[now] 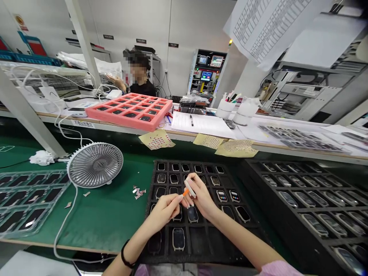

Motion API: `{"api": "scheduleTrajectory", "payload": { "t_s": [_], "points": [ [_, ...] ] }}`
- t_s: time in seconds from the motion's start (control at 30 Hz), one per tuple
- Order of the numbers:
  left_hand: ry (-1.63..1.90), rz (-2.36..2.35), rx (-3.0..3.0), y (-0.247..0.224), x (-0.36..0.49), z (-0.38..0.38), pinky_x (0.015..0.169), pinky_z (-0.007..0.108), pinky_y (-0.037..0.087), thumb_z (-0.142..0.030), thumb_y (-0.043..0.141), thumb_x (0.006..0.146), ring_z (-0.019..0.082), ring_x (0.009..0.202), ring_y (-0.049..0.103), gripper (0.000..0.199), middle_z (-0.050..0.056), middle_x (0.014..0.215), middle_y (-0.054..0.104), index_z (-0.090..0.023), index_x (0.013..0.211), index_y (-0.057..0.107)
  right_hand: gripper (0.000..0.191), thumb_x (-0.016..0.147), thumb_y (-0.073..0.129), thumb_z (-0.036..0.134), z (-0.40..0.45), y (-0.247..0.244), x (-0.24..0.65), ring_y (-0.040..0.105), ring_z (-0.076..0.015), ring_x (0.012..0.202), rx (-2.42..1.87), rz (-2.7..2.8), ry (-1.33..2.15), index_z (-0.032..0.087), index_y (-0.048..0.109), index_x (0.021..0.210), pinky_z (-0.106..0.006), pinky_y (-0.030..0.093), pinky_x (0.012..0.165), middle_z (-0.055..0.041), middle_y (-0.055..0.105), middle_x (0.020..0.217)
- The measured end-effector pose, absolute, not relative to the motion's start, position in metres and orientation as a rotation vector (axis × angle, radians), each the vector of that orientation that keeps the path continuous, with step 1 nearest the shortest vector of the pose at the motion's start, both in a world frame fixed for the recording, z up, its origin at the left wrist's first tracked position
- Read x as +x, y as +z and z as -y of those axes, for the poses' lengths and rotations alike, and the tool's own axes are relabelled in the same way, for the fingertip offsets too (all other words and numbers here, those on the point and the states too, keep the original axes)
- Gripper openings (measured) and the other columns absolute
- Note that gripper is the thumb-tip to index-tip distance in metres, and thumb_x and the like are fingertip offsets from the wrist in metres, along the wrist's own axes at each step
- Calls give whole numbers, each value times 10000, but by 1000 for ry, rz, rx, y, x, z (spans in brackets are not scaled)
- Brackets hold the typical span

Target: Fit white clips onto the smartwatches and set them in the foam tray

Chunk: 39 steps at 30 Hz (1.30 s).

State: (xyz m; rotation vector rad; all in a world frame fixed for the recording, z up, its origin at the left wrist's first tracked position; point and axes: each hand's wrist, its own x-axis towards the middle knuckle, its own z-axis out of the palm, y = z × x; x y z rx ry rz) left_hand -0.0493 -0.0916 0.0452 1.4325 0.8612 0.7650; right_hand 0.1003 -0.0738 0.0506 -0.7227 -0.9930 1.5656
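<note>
Above a black foam tray, my two hands meet. My left hand, with a dark band at its wrist, pinches a small orange stick-like piece. My right hand is closed around a pale, watch-sized case held on edge, and the orange piece reaches up to it. Whether they touch is too small to tell. Watch bodies sit in the tray's compartments, such as one watch just below my fingers and another watch nearer me. Two watches on the right have lit screens.
A second black tray of watches lies to the right. Left are a grey fan, clear trays and peeled scraps on the green mat. The shelf holds a pink foam tray and papers. A person sits beyond.
</note>
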Motion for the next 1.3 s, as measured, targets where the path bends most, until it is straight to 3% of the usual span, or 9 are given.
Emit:
{"api": "scheduleTrajectory", "payload": {
  "t_s": [0.33,0.67,0.77,0.9,1.03,1.1,1.17,1.23,1.3],
  "points": [
    [830,-799,1270,43,-42,93,315,174,143,-594,498,814,30,315,177,476,-102,390,326,-138,716,591,347,768,701,394,72,46,93,123,7,305,-583,685,1911,209,413,715,-133,119,302,120,443,487],
    [877,-808,1210,33,-42,91,312,168,157,-631,505,797,26,302,176,500,-110,375,331,-144,698,565,336,766,709,341,73,38,94,174,-17,317,-619,615,1859,206,417,671,-149,152,312,104,403,421],
    [968,-847,1231,34,-39,89,333,174,159,-634,508,793,32,313,208,499,-100,372,344,-157,651,531,251,781,677,365,78,38,92,211,-23,307,-692,717,1739,218,473,778,-154,209,319,106,448,452],
    [1013,-849,1271,36,-33,89,376,185,197,-613,556,769,42,370,287,477,-47,472,475,-155,639,521,266,798,633,438,85,32,85,341,-54,341,-874,940,1587,237,480,882,-165,266,346,95,491,495],
    [990,-984,1305,28,-52,85,390,193,185,-616,498,790,55,359,234,464,-97,413,324,-172,654,503,286,842,536,513,68,18,114,416,-73,373,-1058,1206,1346,244,458,899,-186,282,372,76,513,570],
    [1032,-1162,1355,19,-77,80,407,196,201,-605,468,799,68,370,257,447,-99,421,297,-179,665,505,305,858,469,543,49,8,154,463,-95,411,-1255,1329,1077,243,468,910,-218,347,407,54,534,635],
    [1053,-1410,1505,10,-106,74,439,205,244,-573,464,799,95,410,349,430,-67,446,360,-179,635,522,377,852,403,588,28,-3,203,540,-142,536,-1494,1520,634,229,504,901,-260,429,479,6,582,718],
    [921,-1664,1649,0,-132,69,471,222,282,-526,455,812,142,468,459,402,-22,487,468,-183,634,568,412,831,405,602,11,-13,251,580,-196,692,-1590,1529,482,213,532,877,-301,463,570,-51,617,816],
    [754,-1828,1715,-8,-147,66,498,237,317,-470,422,841,194,532,551,371,15,539,559,-190,698,619,406,826,408,592,2,-23,287,576,-211,713,-1661,1560,379,210,543,851,-332,464,639,-66,631,812]
  ]
}}
